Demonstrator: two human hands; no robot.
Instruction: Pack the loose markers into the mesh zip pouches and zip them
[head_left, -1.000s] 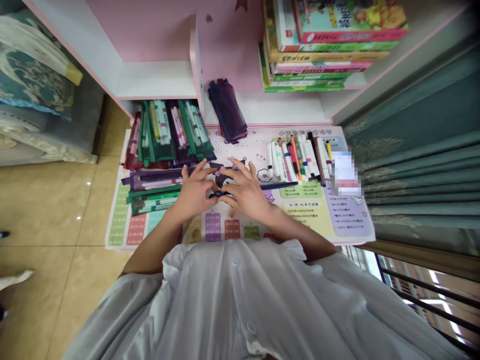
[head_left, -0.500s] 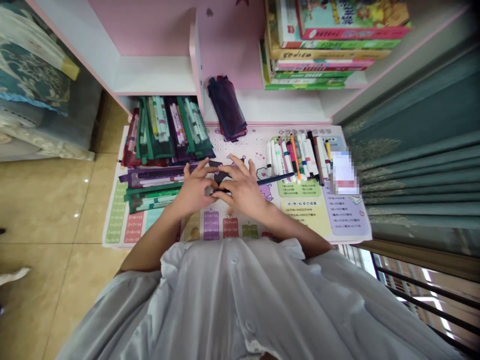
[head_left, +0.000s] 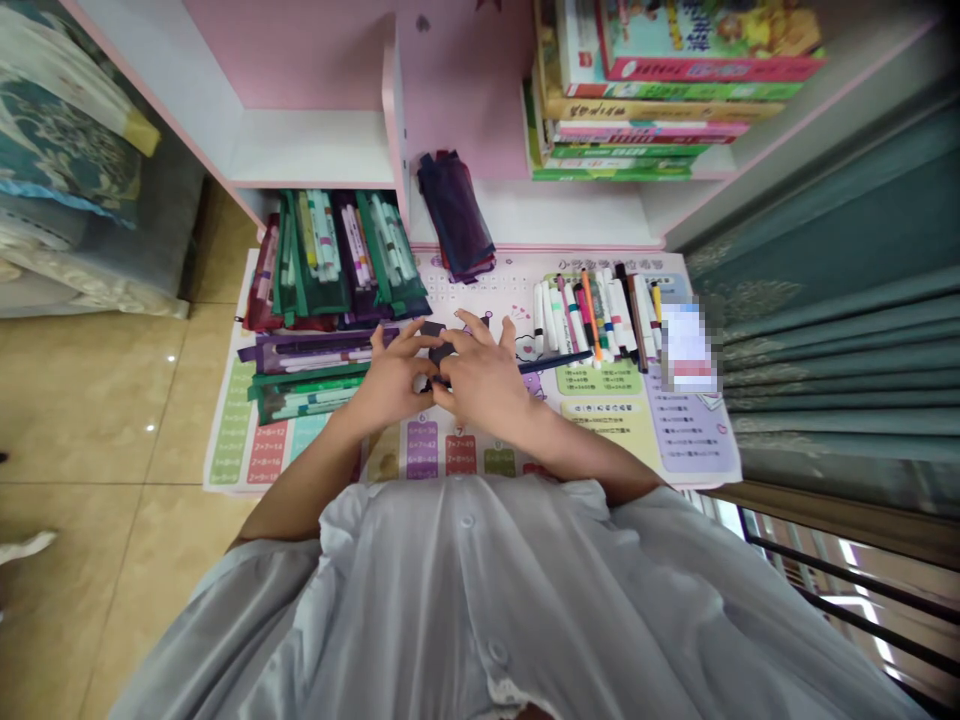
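My left hand [head_left: 396, 378] and my right hand [head_left: 486, 378] meet over the desk, thumbs and index fingers pinched together at one end of a dark blue zip pouch [head_left: 556, 361]. Seen nearly edge-on, the pouch shows as a thin dark strip reaching right from under my right hand; the rest of it is hidden. My other fingers are raised and spread. Just left of my left hand lie a green mesh pouch [head_left: 307, 398] with markers inside and a purple pouch [head_left: 319, 352]. A row of loose markers [head_left: 596, 318] lies to the right.
More filled mesh pouches [head_left: 337, 255] lean at the back left. A stack of dark flat pouches [head_left: 456, 215] rests at the shelf's edge. Books [head_left: 645, 110] are piled on the shelf [head_left: 585, 215]. A phone [head_left: 688, 345] lies at the right, near a curtain [head_left: 840, 300].
Both hands stay pinched at the same end of the dark blue pouch, with only a slight shift of the fingers. The other things have not moved.
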